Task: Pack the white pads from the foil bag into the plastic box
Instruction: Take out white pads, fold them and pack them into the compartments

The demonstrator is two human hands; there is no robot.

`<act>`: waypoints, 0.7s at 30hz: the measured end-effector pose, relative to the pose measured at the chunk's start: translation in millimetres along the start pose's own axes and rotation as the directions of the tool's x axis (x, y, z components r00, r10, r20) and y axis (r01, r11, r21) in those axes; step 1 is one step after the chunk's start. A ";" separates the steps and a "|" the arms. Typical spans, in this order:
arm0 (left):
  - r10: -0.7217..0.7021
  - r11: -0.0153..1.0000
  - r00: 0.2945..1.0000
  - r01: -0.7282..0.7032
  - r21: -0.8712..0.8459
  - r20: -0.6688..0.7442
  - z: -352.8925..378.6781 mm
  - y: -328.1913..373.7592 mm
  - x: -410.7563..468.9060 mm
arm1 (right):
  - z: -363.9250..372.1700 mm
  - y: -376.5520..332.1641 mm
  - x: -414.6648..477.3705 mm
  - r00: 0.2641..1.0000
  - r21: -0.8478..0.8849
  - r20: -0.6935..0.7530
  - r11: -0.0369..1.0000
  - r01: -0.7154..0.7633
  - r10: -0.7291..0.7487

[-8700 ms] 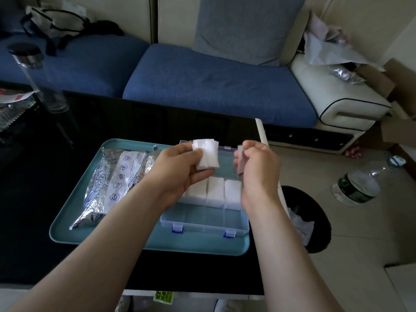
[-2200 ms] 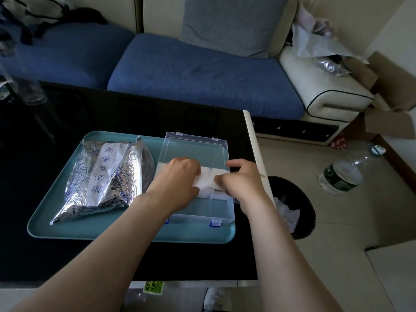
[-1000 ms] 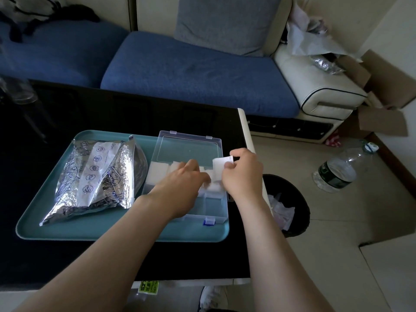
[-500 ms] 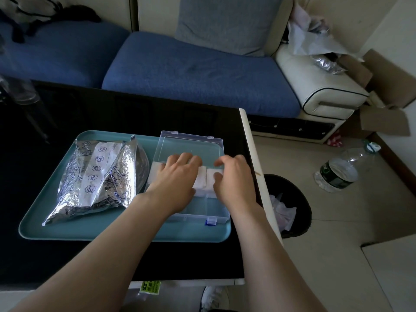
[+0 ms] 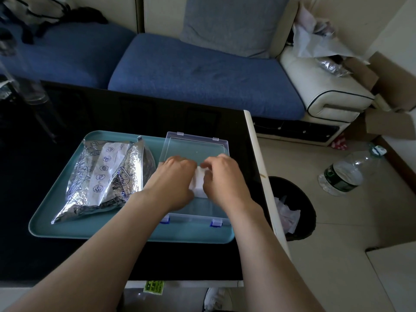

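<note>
The clear plastic box [image 5: 194, 219] sits on the right part of the teal tray [image 5: 67, 230], its lid [image 5: 195, 147] lying open behind it. White pads [image 5: 197, 184] fill the box's back row and show only between my hands. My left hand [image 5: 173, 183] rests palm down on the pads at the left. My right hand [image 5: 221, 180] covers the right pads, its thumb and forefinger bent onto the top edge of one pad. The crinkled foil bag [image 5: 103, 176] lies on the tray's left half, apart from both hands.
The tray lies on a black table [image 5: 135, 113] whose white right edge [image 5: 261, 172] runs beside the box. A black waste bin [image 5: 292, 208] stands on the floor to the right, with a plastic water bottle [image 5: 346, 174] beyond. A blue sofa [image 5: 202, 75] is behind.
Over the last second my right hand brought a pad down into the box's back row. Both hands now sit closer together over the pads, the right fingers more bent than half a second ago.
</note>
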State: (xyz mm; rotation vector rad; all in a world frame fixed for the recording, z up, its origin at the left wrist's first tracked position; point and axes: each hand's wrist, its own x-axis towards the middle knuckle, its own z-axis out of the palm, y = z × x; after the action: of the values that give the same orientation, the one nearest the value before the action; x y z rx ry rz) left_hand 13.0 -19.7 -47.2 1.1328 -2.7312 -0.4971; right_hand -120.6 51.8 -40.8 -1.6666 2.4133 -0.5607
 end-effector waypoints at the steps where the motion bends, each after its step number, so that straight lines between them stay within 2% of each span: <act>1: -0.008 0.999 0.999 0.007 -0.032 -0.043 -3.0 -0.3 0.0 | 2.2 -2.6 0.0 0.998 -0.032 0.057 0.999 0.004 -0.002; 4: -0.043 0.999 0.964 0.034 -0.035 -0.262 -12.7 -6.9 0.8 | 7.4 -4.9 -2.1 0.991 -0.050 0.133 0.999 -0.021 0.027; 6: -0.106 0.994 0.909 0.113 -0.007 -0.402 -19.8 -14.2 -2.1 | 8.0 -7.6 -2.4 0.994 -0.028 0.100 0.999 -0.044 0.046; 8: -0.186 0.973 0.865 0.227 0.032 -0.466 -23.5 -20.6 -6.2 | 7.4 -11.1 -1.2 0.998 -0.025 0.040 0.999 -0.048 0.049; 11: -0.354 0.914 0.847 0.403 0.043 -0.397 -29.3 -30.4 -13.7 | 7.6 -23.3 0.7 1.000 0.004 -0.003 1.000 0.008 -0.008; 14: -0.519 0.841 0.808 0.541 0.001 -0.279 -34.0 -38.9 -17.8 | 12.8 -33.8 2.8 0.990 -0.048 0.125 0.996 0.078 -0.072; 17: -0.592 0.800 0.764 0.595 -0.071 -0.257 -36.0 -47.9 -21.0 | 14.6 -43.7 2.6 0.977 -0.122 0.212 0.992 0.044 -0.017; 19: -0.606 0.793 0.762 0.602 -0.098 -0.227 -39.1 -55.9 -25.3 | 13.7 -51.1 3.9 0.987 -0.122 0.160 0.993 -0.002 0.022; 21: -0.606 0.796 0.773 0.588 -0.144 -0.189 -44.5 -63.8 -28.5 | 14.0 -59.7 6.2 0.996 -0.044 0.081 0.998 -0.043 0.046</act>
State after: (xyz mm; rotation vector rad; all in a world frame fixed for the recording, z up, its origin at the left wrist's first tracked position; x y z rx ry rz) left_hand 86.6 -52.6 -28.3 1.9118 -2.0919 -0.4944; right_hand -66.4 24.5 -29.9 -1.6140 2.4133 -0.4295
